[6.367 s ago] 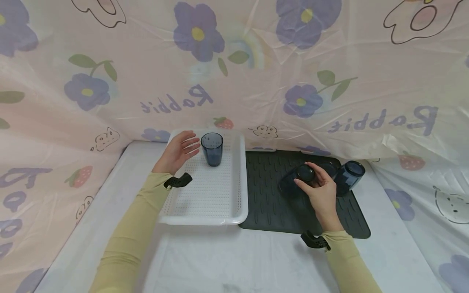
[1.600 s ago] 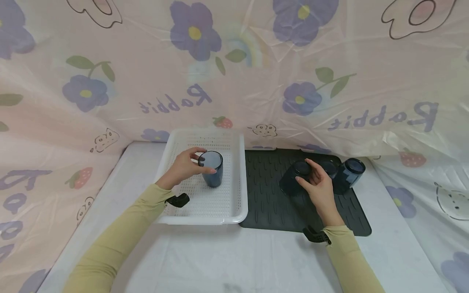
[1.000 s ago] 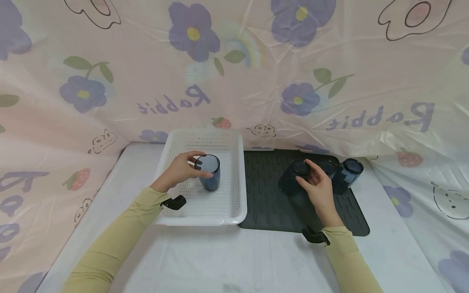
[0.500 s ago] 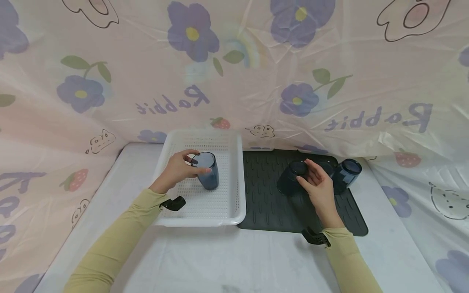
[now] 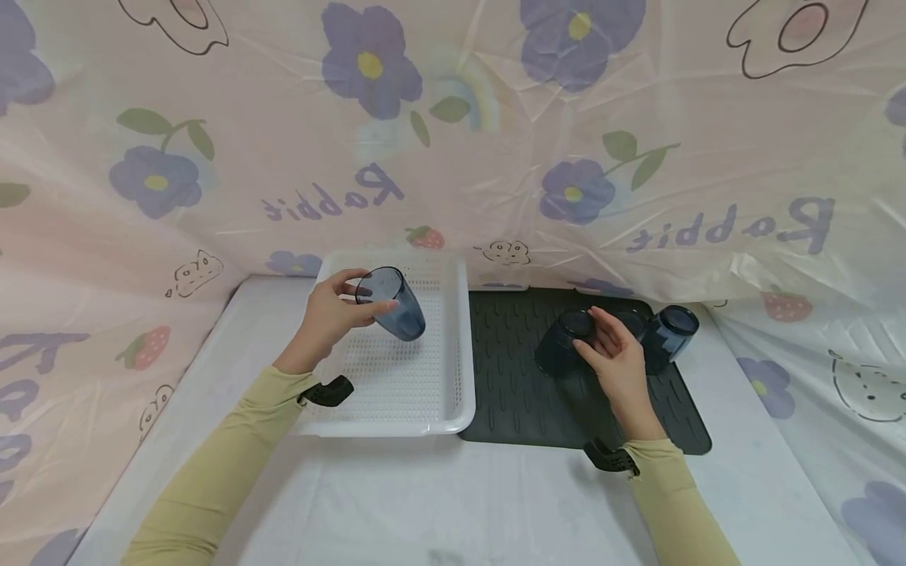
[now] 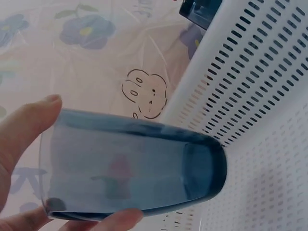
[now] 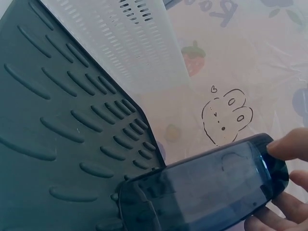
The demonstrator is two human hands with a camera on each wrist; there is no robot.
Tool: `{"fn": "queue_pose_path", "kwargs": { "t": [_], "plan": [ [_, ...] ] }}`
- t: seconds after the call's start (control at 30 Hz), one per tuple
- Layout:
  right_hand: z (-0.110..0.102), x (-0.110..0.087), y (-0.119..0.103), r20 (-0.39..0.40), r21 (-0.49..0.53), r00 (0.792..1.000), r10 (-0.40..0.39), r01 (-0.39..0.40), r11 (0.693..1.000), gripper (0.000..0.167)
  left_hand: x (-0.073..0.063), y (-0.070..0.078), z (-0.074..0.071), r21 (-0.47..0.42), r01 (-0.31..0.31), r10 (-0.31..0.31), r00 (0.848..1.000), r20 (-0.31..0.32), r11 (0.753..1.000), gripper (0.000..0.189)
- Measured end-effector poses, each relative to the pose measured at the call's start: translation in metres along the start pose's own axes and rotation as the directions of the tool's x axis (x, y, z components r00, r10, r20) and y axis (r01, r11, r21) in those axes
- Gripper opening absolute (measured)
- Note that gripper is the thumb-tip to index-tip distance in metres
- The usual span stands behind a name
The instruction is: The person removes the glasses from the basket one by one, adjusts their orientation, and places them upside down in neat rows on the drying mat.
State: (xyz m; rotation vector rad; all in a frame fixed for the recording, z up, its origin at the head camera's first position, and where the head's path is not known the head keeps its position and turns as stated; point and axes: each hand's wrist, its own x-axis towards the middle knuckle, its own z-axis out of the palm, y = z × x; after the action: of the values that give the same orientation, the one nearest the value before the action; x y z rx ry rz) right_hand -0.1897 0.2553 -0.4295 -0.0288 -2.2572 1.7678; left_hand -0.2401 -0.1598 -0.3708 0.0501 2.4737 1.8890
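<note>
My left hand (image 5: 329,318) grips a clear blue drinking glass (image 5: 398,308) near its rim, with thumb and fingers on opposite sides. Raised above the white perforated basket (image 5: 464,369), this glass leans, mouth toward the hand and base to the lower right. In the left wrist view the glass (image 6: 130,163) looks hollow, with nothing visible inside. On the dark ridged mat (image 5: 510,393), a second blue glass (image 5: 554,350) stands upside down. My right hand (image 5: 617,362) holds it by the base, as the right wrist view shows on the same glass (image 7: 202,192).
Right of my right hand, another upside-down glass (image 5: 668,342) stands tilted at the mat's right edge. One more glass (image 5: 632,322) is partly hidden behind that hand. A patterned plastic sheet (image 5: 453,196) hangs behind the white table (image 5: 396,503).
Earlier my left hand was beside the glass in the basket with fingers extended. It then took hold of the glass, and has just lifted and tilted it. My right hand keeps its place.
</note>
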Motion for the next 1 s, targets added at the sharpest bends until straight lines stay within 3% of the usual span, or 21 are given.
{"fn": "queue_pose_path", "kwargs": {
  "t": [0.23, 0.43, 0.77, 1.0],
  "plan": [
    [-0.001, 0.0, 0.003, 0.0, -0.022, 1.0, -0.007, 0.007, 1.0, 0.06, -0.007, 0.004, 0.0, -0.089, -0.054, 0.05, 0.997, -0.052, 0.995, 0.077],
    [-0.001, -0.002, 0.0, -0.005, -0.016, 1.0, -0.004, 0.004, 1.0, 0.059, -0.01, 0.011, 0.0, -0.196, -0.107, 0.095, 0.993, -0.073, 0.975, 0.075],
    [-0.002, -0.003, -0.003, 0.009, 0.001, 1.0, -0.014, 0.014, 1.0, 0.06, -0.013, 0.013, 0.005, -0.338, -0.092, 0.069, 0.995, -0.078, 0.937, 0.069],
    [0.0, -0.003, -0.001, 0.012, 0.025, 1.0, -0.011, 0.011, 1.0, 0.059, -0.014, 0.015, 0.009, -0.423, -0.091, 0.039, 0.991, -0.13, 0.901, 0.068]
  ]
}}
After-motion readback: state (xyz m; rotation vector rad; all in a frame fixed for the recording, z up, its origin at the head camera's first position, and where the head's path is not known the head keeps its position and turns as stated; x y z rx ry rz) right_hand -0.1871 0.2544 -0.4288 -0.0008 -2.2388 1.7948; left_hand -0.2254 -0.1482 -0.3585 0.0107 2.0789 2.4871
